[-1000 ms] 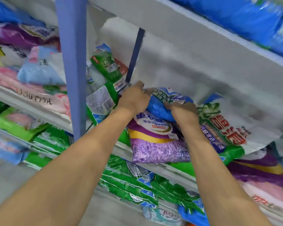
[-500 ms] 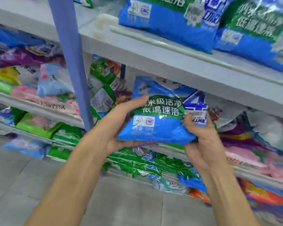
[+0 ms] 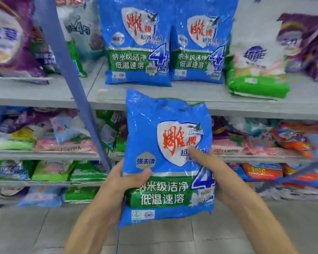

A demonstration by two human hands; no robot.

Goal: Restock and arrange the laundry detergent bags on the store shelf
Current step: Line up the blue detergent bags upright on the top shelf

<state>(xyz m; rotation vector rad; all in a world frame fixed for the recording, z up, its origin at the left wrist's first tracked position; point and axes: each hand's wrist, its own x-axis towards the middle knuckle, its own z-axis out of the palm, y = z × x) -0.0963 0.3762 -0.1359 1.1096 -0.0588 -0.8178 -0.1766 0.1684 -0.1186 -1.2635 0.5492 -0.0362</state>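
Before stocked shelves [image 3: 246, 105], glossy blue-and-green detergent bag [image 3: 167, 143] held upright.

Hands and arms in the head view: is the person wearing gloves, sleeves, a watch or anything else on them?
Nothing shows. The left hand and right hand are bare, without gloves or rings in view. Both forearms are uncovered down to the frame's bottom edge: no sleeve, watch or bracelet appears.

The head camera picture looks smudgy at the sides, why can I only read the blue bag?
In the head view, the held blue bag in the left hand and right hand is sharp at the centre; the purple bag and orange bags at the edges are smeared with blur, and the shelf bends from the wide lens.
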